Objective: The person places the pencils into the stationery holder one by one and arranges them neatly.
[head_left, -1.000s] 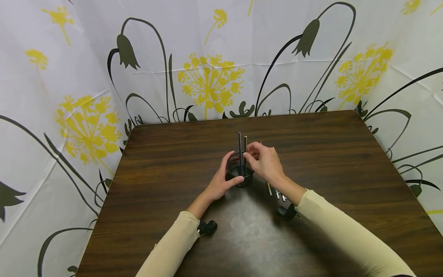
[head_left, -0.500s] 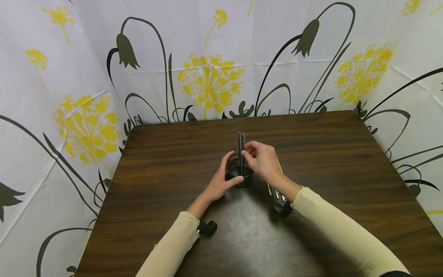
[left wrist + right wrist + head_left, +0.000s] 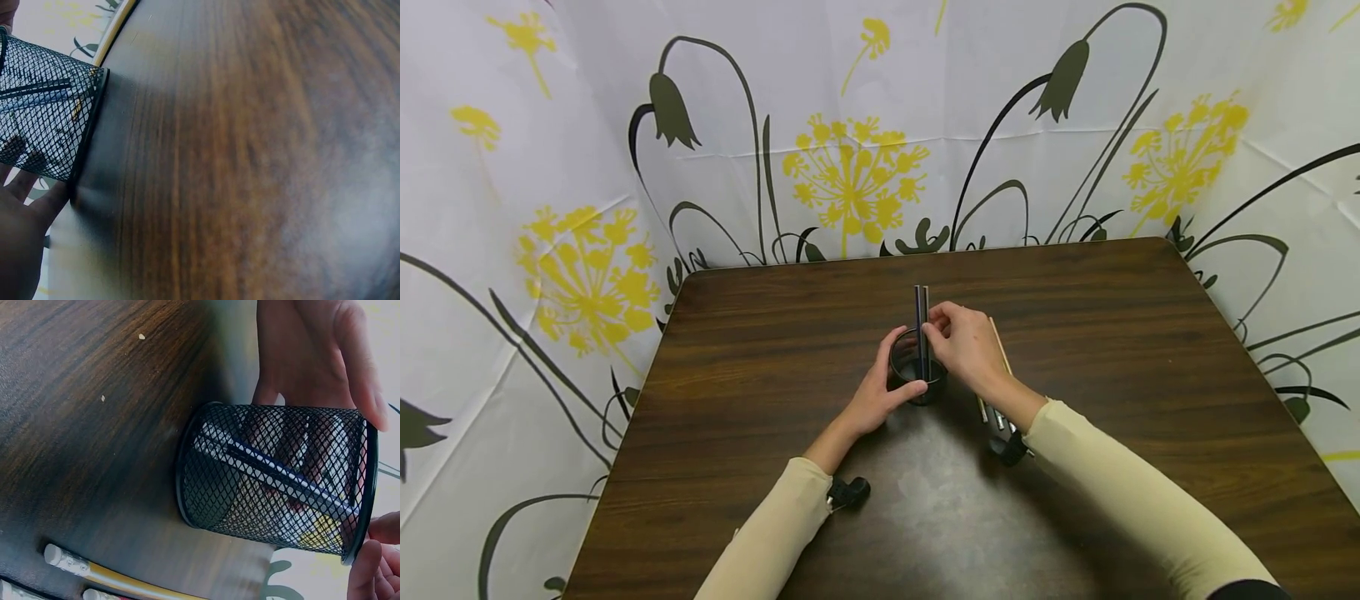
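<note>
A black mesh pencil cup [image 3: 929,394] stands upright on the dark wood table. My left hand [image 3: 874,396] grips it from the left, thumb at the near rim and fingers round the far side. In the right wrist view the cup wall [image 3: 275,481] shows two pencils [image 3: 287,481] leaning inside, eraser ends down. Side by side, these dark pencils [image 3: 917,310] rise above the rim in the head view. My right hand [image 3: 967,346] pinches the right-hand one just above the rim.
Several pencils [image 3: 982,410] lie on the table [image 3: 760,350] partly under my right forearm; a yellow one [image 3: 125,580] has a white eraser. Black devices are strapped at my left wrist [image 3: 850,493] and right wrist [image 3: 1009,450]. A flowered curtain [image 3: 722,200] hangs behind the table.
My right hand has shifted slightly left and up, bringing its pencil more upright and closer beside the other one. The left hand and the cup stay in place.
</note>
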`<state>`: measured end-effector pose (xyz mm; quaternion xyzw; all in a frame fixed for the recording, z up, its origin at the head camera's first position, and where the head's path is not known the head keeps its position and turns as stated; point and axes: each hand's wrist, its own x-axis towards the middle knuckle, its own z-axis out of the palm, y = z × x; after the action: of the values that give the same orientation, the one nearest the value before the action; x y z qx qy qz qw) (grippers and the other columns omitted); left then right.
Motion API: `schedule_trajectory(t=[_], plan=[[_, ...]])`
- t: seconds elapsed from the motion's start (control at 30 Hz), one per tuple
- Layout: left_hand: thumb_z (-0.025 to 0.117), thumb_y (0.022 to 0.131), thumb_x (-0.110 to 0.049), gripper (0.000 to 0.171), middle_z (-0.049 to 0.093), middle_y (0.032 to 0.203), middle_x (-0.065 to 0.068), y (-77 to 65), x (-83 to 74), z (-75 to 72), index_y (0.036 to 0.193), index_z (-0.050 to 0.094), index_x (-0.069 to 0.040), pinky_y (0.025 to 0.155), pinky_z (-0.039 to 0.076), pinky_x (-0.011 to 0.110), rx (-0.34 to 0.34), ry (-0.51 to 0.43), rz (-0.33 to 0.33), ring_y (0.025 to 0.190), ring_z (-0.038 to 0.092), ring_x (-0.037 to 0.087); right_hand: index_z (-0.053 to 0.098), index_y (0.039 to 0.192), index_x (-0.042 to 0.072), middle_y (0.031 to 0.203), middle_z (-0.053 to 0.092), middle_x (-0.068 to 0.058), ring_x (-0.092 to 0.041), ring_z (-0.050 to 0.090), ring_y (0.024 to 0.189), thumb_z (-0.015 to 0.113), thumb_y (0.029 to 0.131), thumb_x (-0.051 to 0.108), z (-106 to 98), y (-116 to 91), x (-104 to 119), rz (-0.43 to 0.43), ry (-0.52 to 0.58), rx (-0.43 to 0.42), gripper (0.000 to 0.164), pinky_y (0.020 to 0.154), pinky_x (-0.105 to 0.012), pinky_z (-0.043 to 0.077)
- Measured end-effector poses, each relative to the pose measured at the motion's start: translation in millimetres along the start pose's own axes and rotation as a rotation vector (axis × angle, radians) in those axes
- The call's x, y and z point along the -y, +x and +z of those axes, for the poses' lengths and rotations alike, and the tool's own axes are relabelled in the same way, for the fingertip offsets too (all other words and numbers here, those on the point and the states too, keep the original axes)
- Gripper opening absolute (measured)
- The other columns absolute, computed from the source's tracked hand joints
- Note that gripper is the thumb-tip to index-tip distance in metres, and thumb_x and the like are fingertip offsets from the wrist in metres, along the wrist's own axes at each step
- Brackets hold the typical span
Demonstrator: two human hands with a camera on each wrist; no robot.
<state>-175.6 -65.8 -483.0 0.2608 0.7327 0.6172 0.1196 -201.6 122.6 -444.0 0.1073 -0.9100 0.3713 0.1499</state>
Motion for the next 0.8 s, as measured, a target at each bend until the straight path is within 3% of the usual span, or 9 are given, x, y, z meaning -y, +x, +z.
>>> schedule_trajectory(t=[0.8], plan=[[0.062, 0.094, -0.005, 0.079, 0.036, 0.149, 0.023, 1.1, 2.2, 0.0, 0.155, 0.012, -0.011, 0.109, 0.022, 0.063, 0.019, -0.057, 0.022, 0.135, 0.034, 0.047, 0.073, 0.105, 0.005, 0.079, 0.069, -0.003, -0.014, 0.061, 0.065, 0.07, 0.091, 0.017, 0.7, 7.3, 2.6, 0.048, -0.044, 0.052, 0.019, 0.057, -0.03, 0.051]])
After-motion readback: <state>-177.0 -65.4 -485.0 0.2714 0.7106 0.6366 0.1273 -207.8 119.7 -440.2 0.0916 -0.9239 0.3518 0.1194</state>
